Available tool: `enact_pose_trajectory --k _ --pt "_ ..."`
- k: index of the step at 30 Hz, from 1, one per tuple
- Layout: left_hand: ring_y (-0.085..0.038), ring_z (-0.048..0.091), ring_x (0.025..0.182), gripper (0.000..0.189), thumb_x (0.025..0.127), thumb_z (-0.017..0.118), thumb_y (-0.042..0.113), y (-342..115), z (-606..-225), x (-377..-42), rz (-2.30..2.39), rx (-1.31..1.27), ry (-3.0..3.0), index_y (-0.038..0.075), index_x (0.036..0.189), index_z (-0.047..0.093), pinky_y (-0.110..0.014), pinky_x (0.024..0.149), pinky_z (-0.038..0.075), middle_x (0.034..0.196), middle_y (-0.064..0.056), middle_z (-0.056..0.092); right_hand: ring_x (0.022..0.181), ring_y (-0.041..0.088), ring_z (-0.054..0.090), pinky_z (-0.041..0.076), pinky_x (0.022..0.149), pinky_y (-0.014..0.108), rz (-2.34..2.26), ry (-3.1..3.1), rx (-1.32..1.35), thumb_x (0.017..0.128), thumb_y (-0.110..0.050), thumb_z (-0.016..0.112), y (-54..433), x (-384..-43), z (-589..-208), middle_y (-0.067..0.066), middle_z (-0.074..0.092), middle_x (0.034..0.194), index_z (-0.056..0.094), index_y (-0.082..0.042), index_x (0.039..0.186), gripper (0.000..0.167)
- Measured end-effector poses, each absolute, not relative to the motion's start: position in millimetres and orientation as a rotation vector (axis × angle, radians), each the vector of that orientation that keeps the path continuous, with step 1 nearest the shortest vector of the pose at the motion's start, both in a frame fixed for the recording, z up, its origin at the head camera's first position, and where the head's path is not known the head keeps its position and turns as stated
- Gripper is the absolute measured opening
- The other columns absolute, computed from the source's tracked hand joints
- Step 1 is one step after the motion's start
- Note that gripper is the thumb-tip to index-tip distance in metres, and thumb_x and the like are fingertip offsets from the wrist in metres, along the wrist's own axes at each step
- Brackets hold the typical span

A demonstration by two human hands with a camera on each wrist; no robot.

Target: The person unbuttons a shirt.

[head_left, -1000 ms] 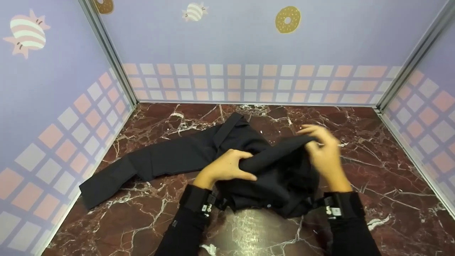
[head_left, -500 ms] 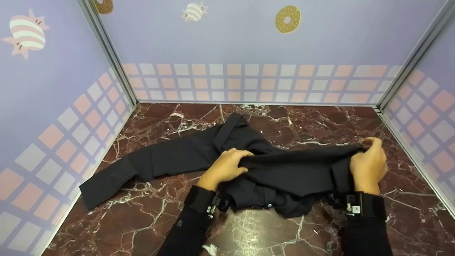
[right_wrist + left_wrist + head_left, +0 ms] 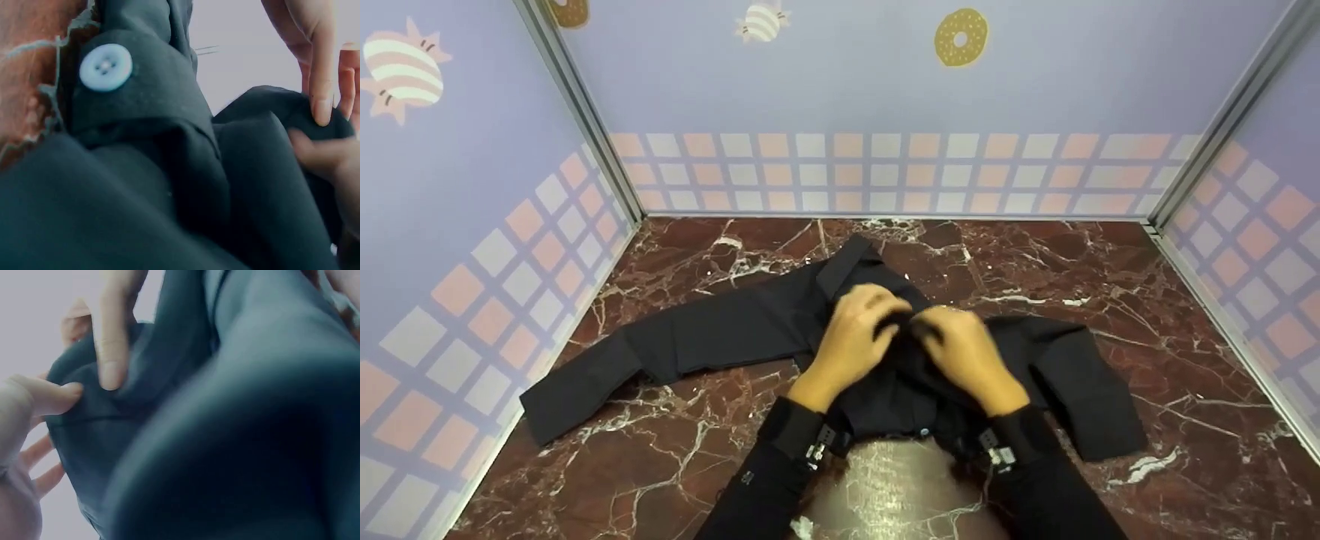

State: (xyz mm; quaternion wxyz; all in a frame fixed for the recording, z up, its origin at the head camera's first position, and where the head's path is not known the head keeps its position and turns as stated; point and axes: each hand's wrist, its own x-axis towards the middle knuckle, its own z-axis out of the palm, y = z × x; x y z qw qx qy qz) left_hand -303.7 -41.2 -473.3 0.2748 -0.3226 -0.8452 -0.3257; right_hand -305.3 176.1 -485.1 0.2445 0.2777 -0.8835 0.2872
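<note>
A black long-sleeved shirt point(image 3: 742, 326) lies bunched on the floor, one sleeve stretched to the left and the other bent down at the right. Over its middle, my left hand point(image 3: 851, 341) and right hand point(image 3: 969, 356) pinch a raised fold of its cloth, close together. In the left wrist view the left thumb point(image 3: 64, 398) presses the fabric from the front, fingers behind it. The right thumb point(image 3: 315, 149) does likewise in the right wrist view. A pale button point(image 3: 106, 67) shows on a strip of the shirt. Much of the gripped cloth is hidden by the hands in the head view.
Dark red marbled flooring point(image 3: 607, 480) with white veins surrounds the shirt. A lilac back wall point(image 3: 825, 90) and side walls with printed squares enclose the space on three sides. Metal posts stand in the two far corners.
My right hand pulled the right sleeve out to the right, let go of its end, then came back left beside my left hand. The sleeve now lies on the floor. The left hand rose slightly.
</note>
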Motion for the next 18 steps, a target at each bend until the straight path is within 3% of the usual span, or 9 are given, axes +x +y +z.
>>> enact_pose_trajectory --k 5,8,10,13,15,18 --pt "-0.029 0.064 0.107 0.015 0.093 0.081 0.009 -59.0 -482.3 -311.1 -0.886 -0.578 -2.445 0.010 0.107 0.076 -0.046 0.097 0.053 0.109 -0.008 0.064 0.097 0.046 0.074 0.057 0.087 0.060 0.831 -2.447 0.347 0.096 0.001 0.072 212.2 -330.4 -464.5 0.023 0.077 0.104 0.075 0.002 0.106 0.011" --pt "-0.034 0.062 0.118 0.026 0.097 0.080 0.021 -74.2 -492.4 -314.7 -0.810 -0.568 -2.721 0.009 0.120 0.075 -0.050 0.101 0.051 0.124 -0.012 0.062 0.093 0.055 0.071 0.054 0.078 0.067 0.689 -2.500 0.212 0.097 -0.003 0.069 244.9 -358.6 -452.1 0.032 0.074 0.102 0.072 0.004 0.108 0.014" --pt "-0.039 0.053 0.136 0.048 0.099 0.078 0.033 -83.3 -499.6 -315.2 -0.743 -0.595 -2.928 0.011 0.140 0.067 -0.056 0.112 0.045 0.145 -0.015 0.055 0.087 0.060 0.069 0.052 0.072 0.071 0.562 -2.528 0.180 0.097 -0.005 0.067 266.2 -377.8 -449.3 0.037 0.072 0.099 0.071 0.006 0.108 0.016" --pt "-0.043 0.028 0.158 0.076 0.100 0.073 0.049 -93.0 -507.1 -314.2 -0.680 -0.618 -3.192 0.016 0.163 0.045 -0.065 0.124 0.026 0.171 -0.018 0.030 0.081 0.063 0.066 0.050 0.068 0.073 0.444 -2.546 0.156 0.096 -0.005 0.065 294.3 -397.1 -452.8 0.041 0.069 0.096 0.069 0.008 0.108 0.017" --pt "-0.044 0.014 0.162 0.082 0.100 0.070 0.054 -96.9 -509.1 -313.8 -0.668 -0.612 -3.294 0.019 0.167 0.038 -0.069 0.126 0.014 0.176 -0.018 0.018 0.084 0.063 0.066 0.050 0.072 0.073 0.467 -2.573 0.142 0.099 -0.006 0.065 309.4 -403.5 -459.3 0.041 0.069 0.099 0.068 0.009 0.110 0.019" --pt "-0.045 0.005 0.163 0.083 0.100 0.069 0.058 -100.7 -507.6 -313.6 -0.654 -0.581 -3.364 0.022 0.168 0.037 -0.075 0.124 0.006 0.178 -0.016 0.013 0.097 0.061 0.065 0.050 0.085 0.072 0.586 -2.672 0.092 0.104 -0.012 0.065 324.3 -405.0 -469.5 0.039 0.069 0.113 0.067 0.010 0.121 0.028"
